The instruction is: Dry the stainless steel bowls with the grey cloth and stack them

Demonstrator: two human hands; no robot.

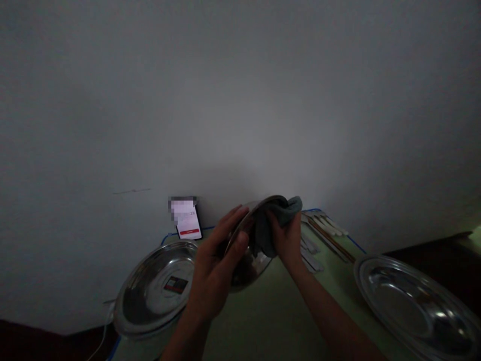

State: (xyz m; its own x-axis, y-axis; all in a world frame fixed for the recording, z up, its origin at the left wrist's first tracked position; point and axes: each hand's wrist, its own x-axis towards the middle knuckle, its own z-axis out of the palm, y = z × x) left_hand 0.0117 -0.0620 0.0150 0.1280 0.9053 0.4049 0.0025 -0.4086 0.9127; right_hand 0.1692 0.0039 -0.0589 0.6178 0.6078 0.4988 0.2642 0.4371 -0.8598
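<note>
A shiny metal bowl (251, 268) is held tilted above the table, its opening turned toward my right hand. My left hand (221, 250) grips its left side, thumb over the rim and fingers behind. A grey-green cloth (265, 233) is bunched in my right hand (287, 238) and pressed against the inside of the bowl near the upper rim. Part of the bowl's interior is hidden by the cloth and both hands.
A metal basin (131, 296) with a dark label inside stands at left, another metal basin (402, 306) at right. Chopsticks (330, 238) and several pale-handled utensils (332, 225) lie on the green table (263, 326). A lit phone (188, 220) leans on the wall (240, 100).
</note>
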